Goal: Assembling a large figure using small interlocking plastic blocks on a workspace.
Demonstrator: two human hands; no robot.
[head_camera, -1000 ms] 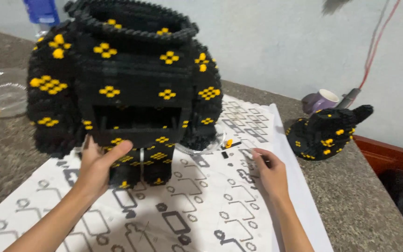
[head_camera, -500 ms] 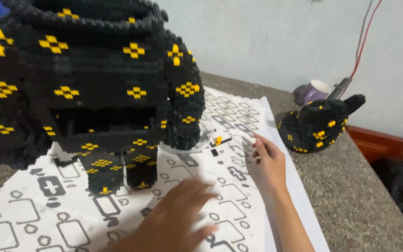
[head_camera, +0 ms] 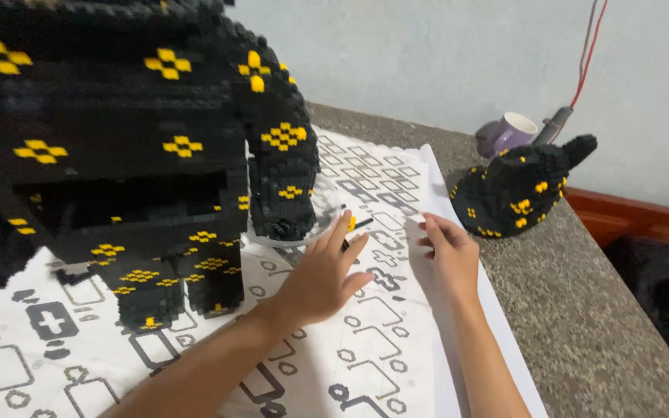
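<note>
A large black brick model (head_camera: pixel 133 147) with yellow flower marks stands on a white patterned sheet (head_camera: pixel 365 356). My left hand (head_camera: pixel 323 271) lies flat on the sheet with fingers spread, its fingertips by small loose yellow and black pieces (head_camera: pixel 354 224) beside the model's right leg. My right hand (head_camera: pixel 451 251) rests on the sheet just to the right, fingers loosely apart, holding nothing. A smaller black and yellow brick piece (head_camera: pixel 516 190) sits on the stone counter to the right.
A purple mug (head_camera: pixel 509 133) lies behind the small brick piece near the wall, with a grey tool and red and white cables (head_camera: pixel 586 54) above it. The grey stone counter (head_camera: pixel 598 325) ends at the right, with a dark drop beyond.
My left hand has left the model's front legs and moved right across the sheet to the loose pieces. The view has shifted right and closer. My right hand has stayed about where it was.
</note>
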